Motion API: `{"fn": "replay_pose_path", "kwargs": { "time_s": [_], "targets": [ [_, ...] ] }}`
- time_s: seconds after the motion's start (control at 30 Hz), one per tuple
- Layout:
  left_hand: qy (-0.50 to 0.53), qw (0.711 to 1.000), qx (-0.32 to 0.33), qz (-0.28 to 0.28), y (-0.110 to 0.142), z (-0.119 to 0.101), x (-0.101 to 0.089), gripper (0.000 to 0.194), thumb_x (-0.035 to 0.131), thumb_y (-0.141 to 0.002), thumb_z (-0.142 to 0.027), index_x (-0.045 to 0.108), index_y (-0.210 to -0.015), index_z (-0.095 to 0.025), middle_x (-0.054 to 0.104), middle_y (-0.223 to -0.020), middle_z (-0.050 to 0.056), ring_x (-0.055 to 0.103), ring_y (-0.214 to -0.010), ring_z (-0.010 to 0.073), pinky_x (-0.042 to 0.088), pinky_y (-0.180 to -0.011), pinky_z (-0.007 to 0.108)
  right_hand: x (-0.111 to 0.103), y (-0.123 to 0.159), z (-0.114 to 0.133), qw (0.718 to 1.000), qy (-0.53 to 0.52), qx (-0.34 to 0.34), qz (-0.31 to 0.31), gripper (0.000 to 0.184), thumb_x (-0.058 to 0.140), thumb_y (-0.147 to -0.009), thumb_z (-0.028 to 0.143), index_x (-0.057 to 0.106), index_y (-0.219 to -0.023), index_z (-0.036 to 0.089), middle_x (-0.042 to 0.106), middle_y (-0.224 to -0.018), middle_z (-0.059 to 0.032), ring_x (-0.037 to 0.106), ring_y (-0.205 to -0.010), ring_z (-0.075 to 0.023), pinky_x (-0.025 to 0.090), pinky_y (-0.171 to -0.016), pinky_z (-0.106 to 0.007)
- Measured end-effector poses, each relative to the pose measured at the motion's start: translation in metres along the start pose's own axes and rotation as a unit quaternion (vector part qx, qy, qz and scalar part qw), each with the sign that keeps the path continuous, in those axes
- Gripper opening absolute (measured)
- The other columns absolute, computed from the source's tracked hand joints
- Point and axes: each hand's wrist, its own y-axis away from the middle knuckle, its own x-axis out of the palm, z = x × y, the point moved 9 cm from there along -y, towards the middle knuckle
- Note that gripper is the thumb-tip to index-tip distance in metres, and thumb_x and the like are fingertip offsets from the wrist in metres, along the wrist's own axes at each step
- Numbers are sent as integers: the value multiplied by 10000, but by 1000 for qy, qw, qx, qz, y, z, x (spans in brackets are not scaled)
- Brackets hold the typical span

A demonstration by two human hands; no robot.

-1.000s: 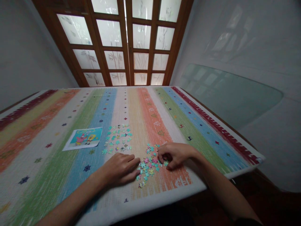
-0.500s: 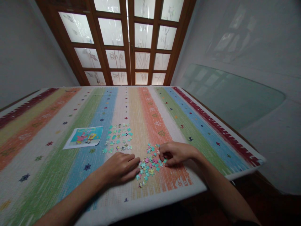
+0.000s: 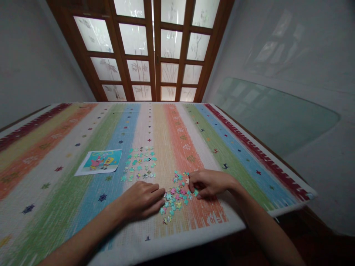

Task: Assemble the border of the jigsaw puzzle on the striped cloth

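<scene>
A loose pile of jigsaw puzzle pieces [image 3: 172, 204] in teal, pink and yellow lies near the table's front edge. My left hand [image 3: 144, 199] rests palm down at its left side, fingers stretched out and their tips touching the pile's edge. Over the right edge of the pile is my right hand [image 3: 209, 183], its fingers bent, with index finger and thumb apart and low among the pieces. No piece shows between them. Beyond my left hand, mostly teal puzzle pieces [image 3: 135, 162] are laid out in spaced rows. A printed cartoon picture [image 3: 101, 162] lies left of those rows.
A striped cloth [image 3: 69, 192] covers the table, whose front edge runs close to my forearms. Wooden doors with frosted panes [image 3: 154, 59] stand at the far end. Against the right wall leans a glass-like panel [image 3: 271, 114].
My view has shifted slightly. The right hand's fingers have moved a little among the pieces at the pile's right edge. The left hand stays in place.
</scene>
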Motion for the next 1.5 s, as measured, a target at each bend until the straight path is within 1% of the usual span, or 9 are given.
{"fn": "replay_pose_path", "kwargs": {
  "time_s": [0.23, 0.4, 0.63, 0.73, 0.9, 1.2, 1.33, 1.4, 1.5],
  "targets": [
    [0, 1000, -4, 2, 0, -1, 0, 279, 344, -1087, -266, 600, -1005, -191, 593, -714, 5, 545, -565, 162, 387, -494, 338, 3, -1, 4, 1000, -2, -18, 1, 210, 755, -781, 74, 659, -946, 163, 587, -885, -4, 521, -759, -129, 426, -710, -245],
    [4, 1000, 4, -3, -2, -5, -1, 279, 329, -1085, -251, 597, -1059, -178, 607, -702, 6, 545, -541, 155, 383, -490, 328, -1, -1, 18, 998, -7, -64, -18, 249, 680, -722, -8, 662, -890, 175, 582, -929, -12, 535, -811, -144, 437, -737, -258],
    [2, 1000, 13, -24, -3, -10, -3, 297, 311, -1095, -252, 595, -1124, -170, 621, -689, 5, 562, -530, 161, 399, -487, 333, 4, -4, 22, 997, -20, -72, -18, 241, 598, -684, -64, 595, -722, 175, 587, -807, 14, 531, -748, -126, 439, -724, -248],
    [9, 1000, 14, -19, -2, -11, -1, 283, 327, -1091, -251, 598, -1117, -172, 623, -695, 7, 564, -536, 164, 408, -485, 333, 2, -4, 18, 998, -15, -47, -31, 275, 621, -655, -61, 631, -800, 172, 575, -788, 30, 508, -715, -120, 419, -680, -239],
    [13, 1000, 17, -20, -2, -12, -1, 278, 336, -1087, -244, 596, -1139, -161, 626, -697, 12, 566, -539, 163, 419, -487, 325, -1, -2, 12, 999, -10, -4, -41, 426, 688, -679, -25, 731, -1064, 151, 617, -822, 9, 532, -704, -122, 427, -650, -233],
    [14, 999, 14, -25, -2, -11, -1, 275, 340, -1082, -223, 599, -1152, -162, 630, -699, 12, 568, -537, 166, 426, -480, 327, -2, 0, 7, 999, -2, -10, -36, 145, 766, -756, 45, 728, -859, 139, 628, -791, 5, 534, -684, -113, 415, -650, -231],
    [17, 999, 17, -35, -2, -13, -4, 266, 350, -1094, -254, 595, -1157, -169, 622, -689, 4, 559, -531, 155, 419, -481, 315, -1, -2, 20, 997, -40, -56, -42, 79, 734, -834, 78, 706, -853, 150, 638, -792, 0, 558, -701, -119, 438, -673, -235],
    [15, 999, 20, -45, -3, -15, -6, 278, 348, -1109, -298, 590, -1157, -169, 621, -690, 0, 562, -533, 149, 419, -485, 310, -2, -7, 34, 991, -67, -91, -77, 31, 724, -879, 139, 702, -869, 159, 655, -826, -13, 577, -740, -128, 453, -693, -241],
    [15, 998, 26, -61, -3, -18, -9, 309, 343, -1125, -350, 591, -1093, -168, 626, -696, -1, 569, -539, 144, 422, -484, 311, -13, -15, 44, 963, -135, -95, -211, 62, 704, -922, 233, 725, -912, 175, 661, -812, -12, 569, -711, -129, 450, -661, -243]
  ]
}}
